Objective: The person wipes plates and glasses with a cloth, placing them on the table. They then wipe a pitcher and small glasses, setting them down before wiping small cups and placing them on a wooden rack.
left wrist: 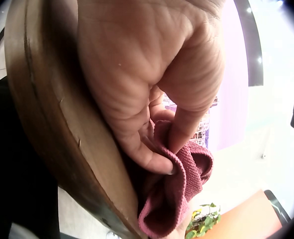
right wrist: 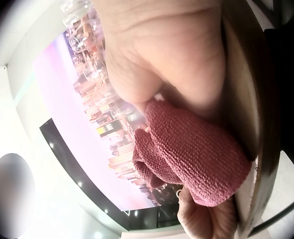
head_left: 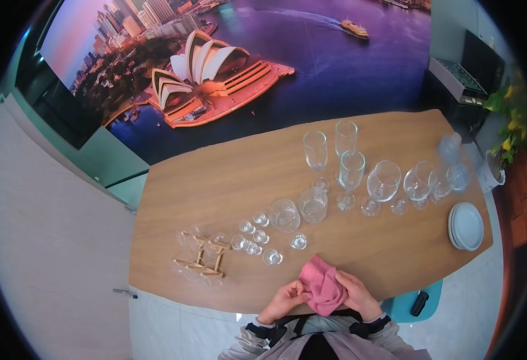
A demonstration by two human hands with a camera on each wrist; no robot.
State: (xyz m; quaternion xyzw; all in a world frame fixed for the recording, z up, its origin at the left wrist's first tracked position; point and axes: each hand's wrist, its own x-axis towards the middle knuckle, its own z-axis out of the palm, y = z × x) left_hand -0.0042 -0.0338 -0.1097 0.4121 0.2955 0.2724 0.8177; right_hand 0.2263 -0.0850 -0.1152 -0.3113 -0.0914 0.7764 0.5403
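Observation:
A pink textured cloth (head_left: pixel 322 287) is bunched between both hands at the table's near edge. My left hand (head_left: pixel 287 301) pinches its left side between thumb and fingers; the left wrist view shows the cloth (left wrist: pixel 179 191) folded over beneath the fingertips. On the other side, my right hand (head_left: pixel 361 297) grips the cloth, and its fingers are largely covered by the fabric (right wrist: pixel 199 154) in the right wrist view. Whether something is wrapped inside, I cannot tell. Closest beyond the hands stand two small glasses (head_left: pixel 298 241), (head_left: pixel 272 257) on the wooden table (head_left: pixel 389 258).
Several more small glasses (head_left: pixel 253 248) stand left of centre, by two wide glasses (head_left: pixel 284 216). Stemmed glasses (head_left: pixel 383 181) line the back and right. A wooden rack (head_left: pixel 203 257) with glasses sits left; white plates (head_left: pixel 467 227) are stacked right. Below is a teal stool (head_left: pixel 428 303).

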